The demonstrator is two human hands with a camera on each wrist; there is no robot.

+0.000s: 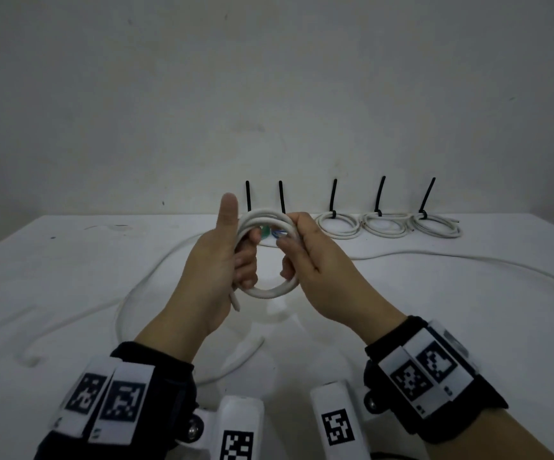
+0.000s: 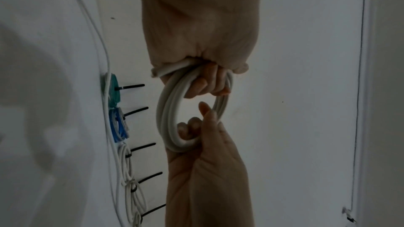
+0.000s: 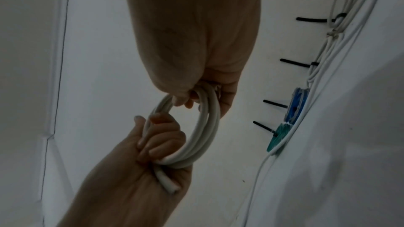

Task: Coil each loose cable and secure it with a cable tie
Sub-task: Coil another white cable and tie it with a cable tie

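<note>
White cable coil (image 1: 270, 257) (several loops) | frame center, above table (image 1: 69, 277) | gripped by left hand (image 1: 217, 260) and right hand (image 1: 315, 260)

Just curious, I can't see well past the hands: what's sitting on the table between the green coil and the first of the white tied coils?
A blue coil with a black tie, seen best in the left wrist view, sits between the green coil and the nearest white coil.
</note>
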